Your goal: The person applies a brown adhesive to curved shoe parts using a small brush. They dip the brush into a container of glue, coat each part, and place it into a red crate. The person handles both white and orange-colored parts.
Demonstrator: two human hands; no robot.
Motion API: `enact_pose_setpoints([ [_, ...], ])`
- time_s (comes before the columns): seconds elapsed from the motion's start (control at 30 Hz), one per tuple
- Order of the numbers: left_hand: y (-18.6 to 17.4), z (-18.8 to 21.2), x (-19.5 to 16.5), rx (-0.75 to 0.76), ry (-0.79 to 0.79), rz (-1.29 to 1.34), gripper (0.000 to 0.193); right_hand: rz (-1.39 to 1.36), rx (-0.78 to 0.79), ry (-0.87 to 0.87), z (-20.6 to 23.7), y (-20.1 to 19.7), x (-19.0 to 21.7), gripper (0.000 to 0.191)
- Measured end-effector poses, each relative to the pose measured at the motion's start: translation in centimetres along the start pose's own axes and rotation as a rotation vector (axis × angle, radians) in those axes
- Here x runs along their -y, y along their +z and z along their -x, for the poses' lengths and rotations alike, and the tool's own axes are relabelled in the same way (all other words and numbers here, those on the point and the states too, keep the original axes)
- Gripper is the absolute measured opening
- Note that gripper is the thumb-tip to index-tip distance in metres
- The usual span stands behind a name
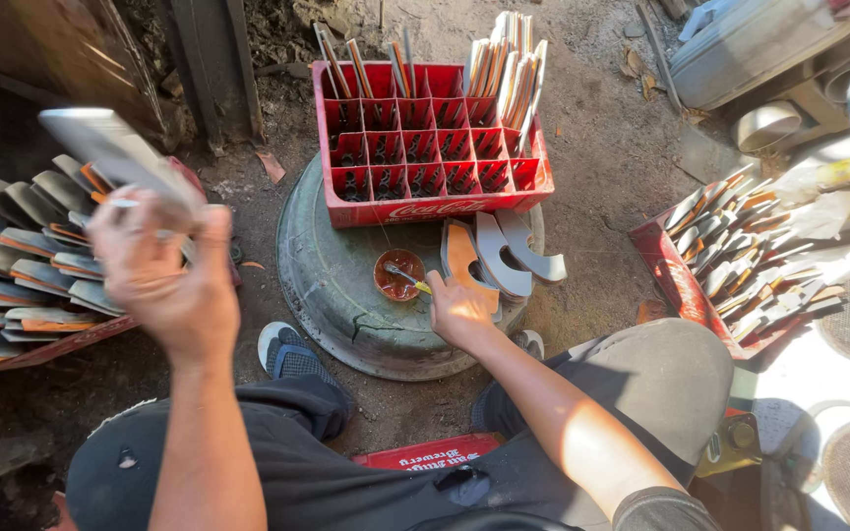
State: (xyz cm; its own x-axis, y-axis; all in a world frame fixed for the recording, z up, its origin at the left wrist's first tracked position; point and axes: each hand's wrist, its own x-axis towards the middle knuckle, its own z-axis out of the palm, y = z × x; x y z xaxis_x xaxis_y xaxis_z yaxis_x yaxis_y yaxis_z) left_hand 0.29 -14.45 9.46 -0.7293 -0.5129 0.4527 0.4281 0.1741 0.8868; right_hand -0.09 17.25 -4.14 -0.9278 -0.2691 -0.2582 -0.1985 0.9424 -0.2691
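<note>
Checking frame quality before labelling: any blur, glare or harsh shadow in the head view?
Head view: the left hand and the grey blade it lifts are motion-blurred; the right hand, on an orange-faced blade, is sharp. Hard sun blows out the right edge, deep shadow lower left. Edges bend like a wide lens.

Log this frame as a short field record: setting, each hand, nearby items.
setting: dirt ground, person seated over an upturned metal basin
left hand: raised, gripping a flat grey blade, blurred
right hand: resting on curved blades lying on the basin
small bowl: orange paste, brush in it
red crate: divided, a few blades upright
side stacks: blades piled left and right
</note>
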Motion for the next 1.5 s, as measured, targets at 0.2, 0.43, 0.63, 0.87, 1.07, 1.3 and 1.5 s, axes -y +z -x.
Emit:
enact_pose_setpoints([
  [0.2,2.7,1.5,-0.3,0.27,0.075,-0.332,0.037,-0.016,0.137,0.13,0.2,-2.9,1.0,0.028],
  [0.43,4.6,3.1,0.4,0.498,-0.015,-0.559,0.043,-0.079,0.126,0.21,2.0,-5.8,-0.9,0.028],
  [0.63,5.4,5.3,2.8,0.691,-0.056,-0.799,0.041,0.01,0.243,0.106,6.3,-4.6,-2.0,0.029],
  [0.87,6.8,6.5,3.1,0.88,-0.283,-0.917,0.039,-0.832,0.218,-0.077,8.8,-10.0,-2.3,0.022],
  [1.07,7.8,7.0,1.0,0.941,-0.325,-0.878,0.045,-0.409,-0.315,-0.119,8.0,-11.7,-0.5,0.022],
  [1.3,8.2,7.7,0.0,0.875,-0.282,-0.849,0.047,-0.351,-0.518,-0.33,7.7,-10.6,-0.3,0.017],
  [1.5,8.5,7.6,-0.2,0.858,-0.278,-0.832,0.041,-0.243,-0.478,-0.196,8.5,-10.5,-0.3,0.006],
])
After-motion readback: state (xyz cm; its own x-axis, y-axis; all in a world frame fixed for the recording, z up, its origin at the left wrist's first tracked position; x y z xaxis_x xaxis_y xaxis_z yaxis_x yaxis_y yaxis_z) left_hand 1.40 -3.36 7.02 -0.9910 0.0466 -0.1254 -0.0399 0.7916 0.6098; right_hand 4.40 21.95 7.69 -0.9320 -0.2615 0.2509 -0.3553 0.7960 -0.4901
